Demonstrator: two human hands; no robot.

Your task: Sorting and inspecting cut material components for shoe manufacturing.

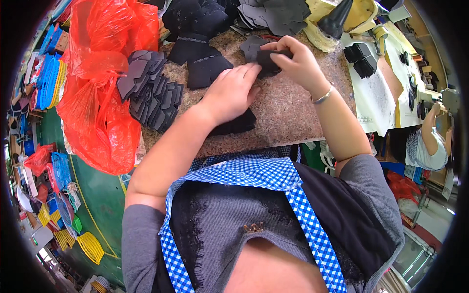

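Observation:
My right hand (300, 63) pinches a small black flat piece (272, 62) between thumb and fingers, above the speckled stone worktop (293, 110). My left hand (232, 92) reaches in beside it. Its fingers are stretched out, their tips against the near-left edge of that piece, with the thumb apart. Partly hidden under my left wrist lies another black piece (237, 123). Just beyond the left hand are larger black cut pieces (207, 68), flat on the stone. A dark grey piece (251, 47) rests behind the held one.
Several small grey-black pieces (156, 100) are heaped at the left, against a red plastic bag (105, 88). More dark sheets (276, 14) lie at the back. A black cone (334, 19) stands in a yellowish container. Rightward, a black stack (361, 59) sits on white paper; another person (430, 146) works beyond.

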